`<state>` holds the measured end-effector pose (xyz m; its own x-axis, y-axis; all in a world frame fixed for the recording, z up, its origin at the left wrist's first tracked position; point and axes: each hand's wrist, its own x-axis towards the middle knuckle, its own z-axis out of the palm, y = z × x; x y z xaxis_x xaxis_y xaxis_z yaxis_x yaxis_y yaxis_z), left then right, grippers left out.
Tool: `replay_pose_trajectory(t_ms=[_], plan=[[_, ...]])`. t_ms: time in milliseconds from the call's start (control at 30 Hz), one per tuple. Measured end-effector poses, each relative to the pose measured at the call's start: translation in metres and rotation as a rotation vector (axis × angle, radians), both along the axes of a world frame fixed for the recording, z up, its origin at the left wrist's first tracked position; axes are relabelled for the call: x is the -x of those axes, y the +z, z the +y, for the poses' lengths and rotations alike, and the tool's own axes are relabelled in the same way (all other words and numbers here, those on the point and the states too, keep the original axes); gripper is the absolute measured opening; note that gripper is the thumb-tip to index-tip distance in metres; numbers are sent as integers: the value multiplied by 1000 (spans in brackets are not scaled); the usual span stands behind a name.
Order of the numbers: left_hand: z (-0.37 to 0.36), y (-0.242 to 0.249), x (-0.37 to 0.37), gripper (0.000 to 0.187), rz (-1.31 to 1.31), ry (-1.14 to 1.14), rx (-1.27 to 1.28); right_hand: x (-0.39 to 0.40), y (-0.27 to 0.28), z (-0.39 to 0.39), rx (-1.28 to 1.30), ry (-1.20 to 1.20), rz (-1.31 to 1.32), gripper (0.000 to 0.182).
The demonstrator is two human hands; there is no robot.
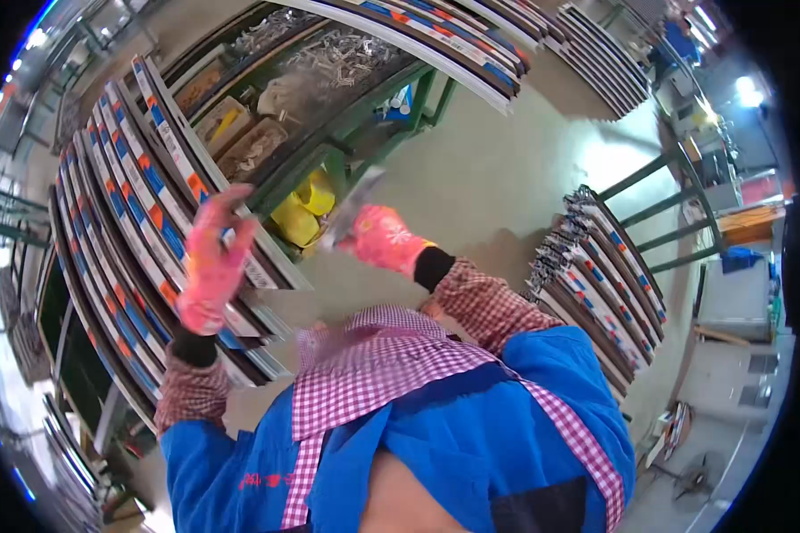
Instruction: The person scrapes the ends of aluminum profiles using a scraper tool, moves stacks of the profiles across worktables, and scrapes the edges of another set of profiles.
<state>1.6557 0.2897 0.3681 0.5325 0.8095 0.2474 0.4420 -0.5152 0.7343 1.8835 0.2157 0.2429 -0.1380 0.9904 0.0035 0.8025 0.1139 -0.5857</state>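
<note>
My left hand (215,266), in a pink patterned glove, is raised over long strip-like profiles (142,204) with blue, orange and white film. Its thumb and fingers are apart, and nothing shows between them. My right hand (389,240), gloved the same way, is closed on a flat grey metallic piece (354,206). Motion blurs this piece, so its exact kind cannot be made out. Just beyond the piece, a yellow container (304,210) sits under the green workbench (302,164).
Small metal parts (347,55) fill a tray on the bench, near a box of small pieces (253,149). More profiles (444,40) lie across the far side. To the right are a stack of profiles (600,284) and a green metal rack (662,213).
</note>
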Motion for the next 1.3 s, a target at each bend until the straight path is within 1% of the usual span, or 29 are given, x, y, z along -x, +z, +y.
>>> replay_pose_trajectory(t_ms=[33,67,100,133,167,233,267,333,367,400,433,467,500,567,600,667,700,733,767,833,867,900,967,1000,1100,1167,1200,1267,1300], plan=[[-19,-7,-42,32,-75,-47,-3,-29,9,-4,1,-15,-200,26],[-31,-23,-72,34,-41,-110,28,-59,11,-9,-47,-26,-213,28],[-41,-38,-103,37,15,-195,-164,-85,11,-20,-87,-46,-222,30],[-60,-44,-138,39,47,-156,-86,-108,13,-32,-121,-74,-230,33],[-71,-56,-168,41,64,-178,-119,-129,19,-42,-100,-85,-236,32],[-92,-87,-218,41,-123,-164,219,-168,31,-59,-62,-104,-258,30],[-96,-95,-240,40,-143,-102,357,-185,31,-67,-101,-116,-164,21],[-95,-104,-279,39,-185,28,625,-216,18,-75,-89,-85,-228,20],[-92,-111,-293,37,-276,43,757,-231,14,-76,-89,-67,-261,20],[-87,-119,-304,36,-366,57,888,-246,21,-76,-100,-4,-229,20],[-82,-126,-313,34,-456,71,1020,-255,22,-78,-117,-2,-45,20],[-77,-134,-323,28,-505,88,925,-262,21,-80,-129,1,141,21],[-72,-134,-332,26,-475,13,850,-271,21,-79,-138,5,326,22],[-59,-132,-345,25,-409,-135,703,-294,21,-73,174,-15,776,27],[-53,-129,-350,23,-404,-213,832,-305,22,-67,337,-28,995,29],[-49,-128,-376,24,-442,-283,910,-327,33,-56,570,-103,1352,41],[-46,-129,-391,25,-463,-320,948,-339,34,-50,586,-147,1425,41],[-46,-129,-406,29,-568,-300,988,-353,35,-44,603,-193,1495,42],[-40,-126,-422,30,-407,-230,880,-366,36,-37,627,-244,1565,42],[-32,-107,-449,31,-77,-90,671,-388,32,-25,599,-370,1559,41],[-28,-94,-462,32,-62,-125,426,-400,27,-18,563,-414,1534,41],[-21,-98,-474,33,-118,-143,490,-410,25,-9,528,-455,1510,41],[-10,-116,-494,34,-217,-171,631,-425,28,5,549,-420,1469,40],[-5,-123,-502,35,-213,-166,658,-431,29,10,573,-410,1443,40],[6,-126,-509,33,-173,-184,620,-448,32,26,668,-331,1427,40],[12,-133,-507,35,-229,-206,834,-453,27,37,704,-311,1368,40],[12,-138,-506,35,-290,-195,934,-460,36,44,798,-208,1352,40],[8,-139,-505,38,-386,-167,1116,-472,28,58,930,-9,1331,39],[5,-139,-508,39,-501,-138,1134,-478,24,65,993,99,1313,39]])
